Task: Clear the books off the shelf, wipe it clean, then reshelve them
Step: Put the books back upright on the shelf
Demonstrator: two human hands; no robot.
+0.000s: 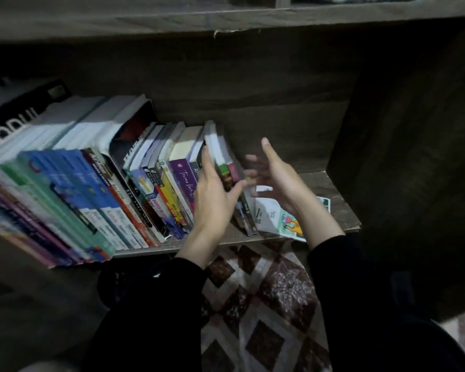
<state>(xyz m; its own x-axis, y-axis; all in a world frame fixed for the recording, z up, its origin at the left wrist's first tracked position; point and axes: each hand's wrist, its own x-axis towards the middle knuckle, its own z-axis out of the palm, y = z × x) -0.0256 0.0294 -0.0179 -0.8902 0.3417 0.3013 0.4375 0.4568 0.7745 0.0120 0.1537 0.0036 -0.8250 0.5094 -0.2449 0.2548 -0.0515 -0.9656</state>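
**First spotter:** Your left hand (215, 194) stands upright against a small clutch of thin books (220, 154) at the right end of the row; its fingers lie straight and flat along the clutch's left face; the thumb reaches rightward across the lower spines; nothing is curled, so I read it as flat-palmed and pressing.

**Second spotter:** Agreed; your right hand (279, 181) is raised just to the right of that same clutch, palm turned toward it, fingers spread and relaxed, holding nothing; the fingertips are smeared by blur, so I cannot tell whether they touch the covers.

**First spotter:** Your books all sit on the dark brown wooden shelf (330, 183); the long row of spine-out paperback books (91, 183) fills its left and middle; a tall black binder with white letters (16, 111) stands at the far left; a purple-spined paperback (184, 181) stands just left of your left hand.

**Second spotter:** One white booklet with a cartoon picture (277, 216) lies flat on the board, just beside the clutch and beneath your right wrist; bare wood shows to its right.

**First spotter:** Below the shelf's front edge you have a brown-and-cream diamond-patterned carpet (266, 291); your black sleeves (360, 291) cover both forearms up to the wrists.
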